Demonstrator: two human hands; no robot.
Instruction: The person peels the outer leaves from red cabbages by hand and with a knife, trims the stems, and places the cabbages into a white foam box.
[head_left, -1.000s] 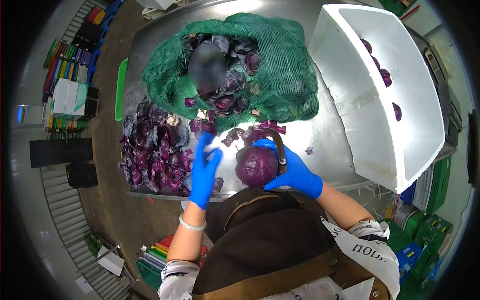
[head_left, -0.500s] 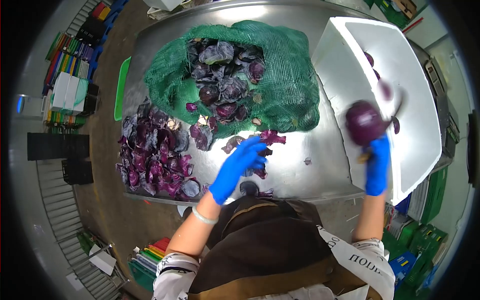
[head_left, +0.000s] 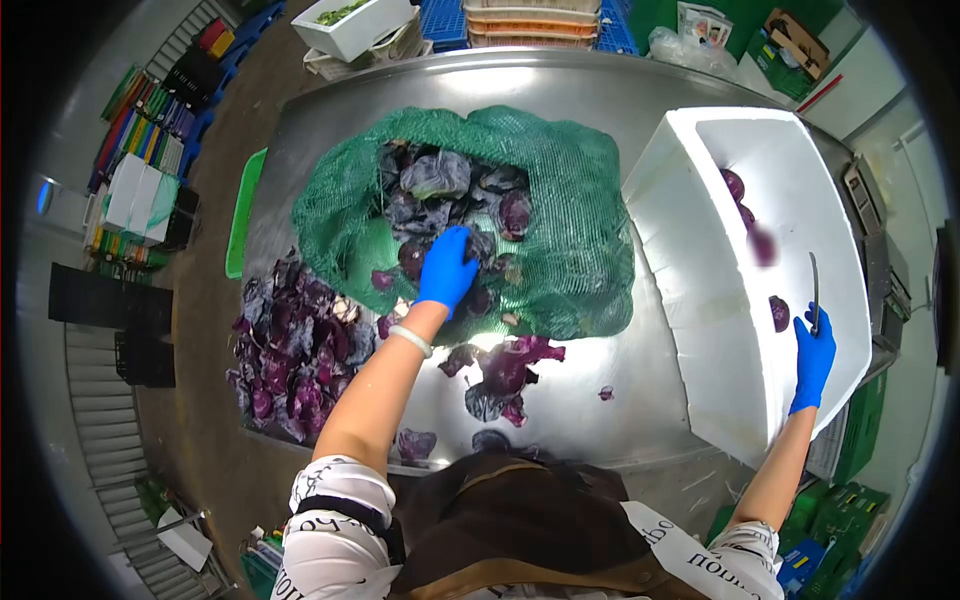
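My left hand (head_left: 448, 270), in a blue glove, reaches into the mouth of a green mesh bag (head_left: 580, 190). Its fingers curl down over a red cabbage (head_left: 482, 245), mostly covered by the hand. More red cabbages with dark outer leaves, such as one cabbage (head_left: 515, 213), lie in the bag. Over the white foam box (head_left: 685, 270) at the right, my gloved right hand (head_left: 815, 362) grips a knife (head_left: 815, 280), its thin blade pointing away from me. Several peeled cabbages are in the box, one of them a motion-blurred cabbage (head_left: 762, 246).
A heap of stripped purple leaves (head_left: 290, 350) covers the left of the steel table (head_left: 640, 385). Loose leaves (head_left: 505, 370) lie before the bag. A green tray (head_left: 245, 215) stands at the left edge. Behind the table are a white box of greens (head_left: 355, 28) and stacked crates (head_left: 530, 25).
The cabbage in my right hand has been let go into the foam box; the knife stays in that hand. My left hand has moved forward from the loose leaves to the cabbages in the bag.
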